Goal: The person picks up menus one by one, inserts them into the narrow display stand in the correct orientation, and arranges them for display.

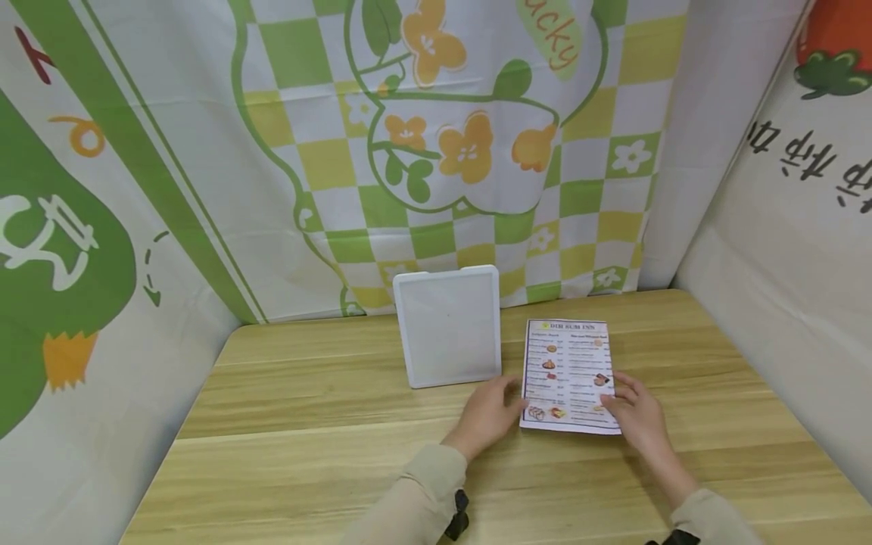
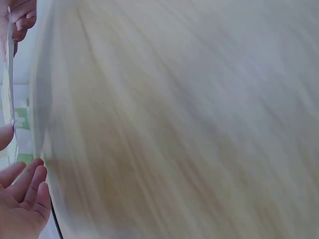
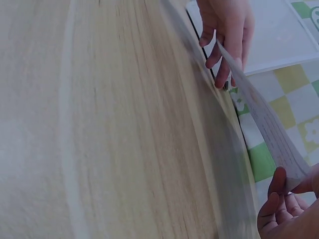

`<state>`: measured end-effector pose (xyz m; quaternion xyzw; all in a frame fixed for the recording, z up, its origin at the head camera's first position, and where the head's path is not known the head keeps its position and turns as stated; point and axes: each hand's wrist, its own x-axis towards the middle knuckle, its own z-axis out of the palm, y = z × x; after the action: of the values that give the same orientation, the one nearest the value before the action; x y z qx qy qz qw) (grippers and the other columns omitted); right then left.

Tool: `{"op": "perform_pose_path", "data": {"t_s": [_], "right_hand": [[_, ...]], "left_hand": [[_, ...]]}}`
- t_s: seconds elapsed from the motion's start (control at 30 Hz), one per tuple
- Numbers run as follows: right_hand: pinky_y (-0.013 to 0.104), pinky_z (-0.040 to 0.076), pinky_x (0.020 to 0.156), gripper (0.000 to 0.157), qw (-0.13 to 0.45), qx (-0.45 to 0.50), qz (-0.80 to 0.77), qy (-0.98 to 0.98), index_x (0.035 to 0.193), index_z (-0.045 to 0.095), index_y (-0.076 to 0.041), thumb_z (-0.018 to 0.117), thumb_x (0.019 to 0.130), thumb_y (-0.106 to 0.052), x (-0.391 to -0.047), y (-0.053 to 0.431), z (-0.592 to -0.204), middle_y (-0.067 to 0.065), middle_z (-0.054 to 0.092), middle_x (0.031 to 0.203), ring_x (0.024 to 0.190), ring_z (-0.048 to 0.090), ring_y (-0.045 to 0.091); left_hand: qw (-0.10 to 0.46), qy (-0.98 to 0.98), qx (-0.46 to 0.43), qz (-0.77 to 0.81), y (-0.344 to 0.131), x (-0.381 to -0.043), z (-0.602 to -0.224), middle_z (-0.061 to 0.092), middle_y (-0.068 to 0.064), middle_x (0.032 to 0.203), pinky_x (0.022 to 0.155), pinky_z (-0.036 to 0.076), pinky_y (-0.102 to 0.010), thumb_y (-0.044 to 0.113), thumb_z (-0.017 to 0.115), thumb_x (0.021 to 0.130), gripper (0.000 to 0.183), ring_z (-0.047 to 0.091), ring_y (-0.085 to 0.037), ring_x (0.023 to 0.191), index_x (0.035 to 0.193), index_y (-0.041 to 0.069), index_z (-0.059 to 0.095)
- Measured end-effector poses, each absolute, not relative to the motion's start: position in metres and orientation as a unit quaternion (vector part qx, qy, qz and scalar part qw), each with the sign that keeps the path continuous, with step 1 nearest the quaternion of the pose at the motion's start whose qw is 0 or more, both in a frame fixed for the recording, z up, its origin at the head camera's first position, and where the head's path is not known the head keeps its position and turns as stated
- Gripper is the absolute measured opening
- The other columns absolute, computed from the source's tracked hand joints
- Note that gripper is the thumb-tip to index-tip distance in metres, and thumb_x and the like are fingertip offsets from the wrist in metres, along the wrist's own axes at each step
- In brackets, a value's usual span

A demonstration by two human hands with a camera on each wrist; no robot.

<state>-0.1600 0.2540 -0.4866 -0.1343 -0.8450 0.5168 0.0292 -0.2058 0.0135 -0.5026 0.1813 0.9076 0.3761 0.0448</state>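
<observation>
A printed paper menu (image 1: 568, 378) headed "DIM SUM INN" is held between both hands, printed side up, and in the right wrist view it stands off the tabletop. My left hand (image 1: 487, 416) holds its left edge near the bottom, the thumb at the margin. My right hand (image 1: 639, 416) pinches the right edge, thumb on the print; in the right wrist view the right fingers (image 3: 284, 211) curl beneath the sheet. A white-framed flat panel (image 1: 450, 329) leans upright just left of the menu, touching neither hand.
The wood-grain table (image 1: 293, 469) reaches back to a patterned cloth (image 1: 436, 174) with green and yellow checks. Printed cloth walls (image 1: 783, 250) close in the right and left sides. Dark straps (image 1: 458, 515) sit at both cuffs.
</observation>
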Motion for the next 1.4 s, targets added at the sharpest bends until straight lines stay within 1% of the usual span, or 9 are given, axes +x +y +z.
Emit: {"op": "perform_pose_path", "data": {"t_s": [0.13,0.2,0.3,0.4,0.5,0.77,0.97,1.23,1.4], "right_hand": [[0.015,0.049,0.07,0.06,0.032,-0.142,0.527,-0.837,0.147,0.035,0.006,0.063,0.097,-0.01,-0.155,0.252,-0.484,0.029,0.06,0.126,0.112,0.062,0.038],[0.015,0.049,0.071,0.06,0.037,-0.144,0.531,-0.834,0.148,0.035,0.005,0.063,0.097,-0.01,-0.153,0.251,-0.482,0.029,0.059,0.127,0.11,0.064,0.034],[0.015,0.05,0.072,0.059,0.046,-0.149,0.547,-0.823,0.148,0.035,0.005,0.062,0.097,-0.008,-0.15,0.248,-0.48,0.029,0.059,0.128,0.098,0.067,0.015],[0.016,0.051,0.072,0.058,0.057,-0.151,0.559,-0.813,0.148,0.035,0.005,0.061,0.097,-0.007,-0.148,0.247,-0.477,0.029,0.058,0.128,0.084,0.061,-0.005],[0.015,0.051,0.072,0.057,0.069,-0.15,0.565,-0.809,0.147,0.035,0.006,0.061,0.098,-0.006,-0.146,0.246,-0.473,0.029,0.059,0.127,0.079,0.055,-0.013],[0.01,0.049,0.074,0.05,0.103,-0.135,0.561,-0.81,0.142,0.04,0.007,0.06,0.098,-0.007,-0.148,0.242,-0.462,0.029,0.061,0.123,0.081,0.053,-0.013],[0.006,0.045,0.075,0.044,0.122,-0.12,0.556,-0.813,0.137,0.044,0.01,0.057,0.101,-0.011,-0.151,0.237,-0.455,0.032,0.06,0.122,0.083,0.049,-0.018],[0.01,0.048,0.079,0.038,0.123,-0.109,0.573,-0.803,0.133,0.051,0.008,0.058,0.101,-0.011,-0.158,0.225,-0.441,0.029,0.059,0.125,0.086,0.052,-0.014],[0.006,0.044,0.082,0.04,0.121,-0.086,0.565,-0.812,0.133,0.052,0.008,0.059,0.101,-0.014,-0.163,0.219,-0.432,0.028,0.059,0.124,0.09,0.051,-0.012]], "left_hand": [[0.071,0.875,0.135,0.46,0.016,-0.207,-0.502,0.069,-0.005,0.109,0.086,0.052,-0.034,0.028,0.065,0.097,0.044,0.064,-0.019,0.1,0.132,0.002,0.059],[0.078,0.86,0.121,0.489,0.018,-0.208,-0.501,0.069,-0.002,0.103,0.08,0.053,-0.031,0.027,0.065,0.097,0.042,0.064,-0.016,0.095,0.129,0.001,0.061],[0.069,0.854,0.118,0.501,0.019,-0.208,-0.496,0.067,0.002,0.095,0.073,0.051,-0.027,0.025,0.066,0.096,0.035,0.062,-0.012,0.087,0.123,0.003,0.064],[0.046,0.859,0.125,0.495,0.021,-0.207,-0.49,0.066,0.004,0.091,0.071,0.05,-0.025,0.023,0.067,0.096,0.027,0.06,-0.009,0.081,0.117,0.006,0.066],[0.023,0.862,0.127,0.49,0.022,-0.207,-0.482,0.066,0.005,0.09,0.071,0.05,-0.025,0.021,0.068,0.095,0.023,0.059,-0.007,0.079,0.114,0.008,0.066],[0.007,0.861,0.137,0.49,0.018,-0.209,-0.46,0.066,0.006,0.091,0.073,0.05,-0.023,0.019,0.067,0.096,0.018,0.058,-0.006,0.079,0.111,0.009,0.067],[-0.007,0.863,0.141,0.485,0.009,-0.209,-0.448,0.066,0.006,0.091,0.073,0.05,-0.024,0.021,0.066,0.096,0.018,0.058,-0.007,0.08,0.11,0.011,0.067],[-0.016,0.87,0.137,0.474,-0.009,-0.211,-0.438,0.066,0.006,0.092,0.074,0.05,-0.025,0.024,0.066,0.096,0.017,0.06,-0.008,0.081,0.107,0.012,0.068],[-0.027,0.872,0.145,0.466,-0.022,-0.212,-0.433,0.067,0.004,0.092,0.077,0.051,-0.027,0.025,0.066,0.096,0.016,0.061,-0.011,0.084,0.105,0.012,0.068]]}}
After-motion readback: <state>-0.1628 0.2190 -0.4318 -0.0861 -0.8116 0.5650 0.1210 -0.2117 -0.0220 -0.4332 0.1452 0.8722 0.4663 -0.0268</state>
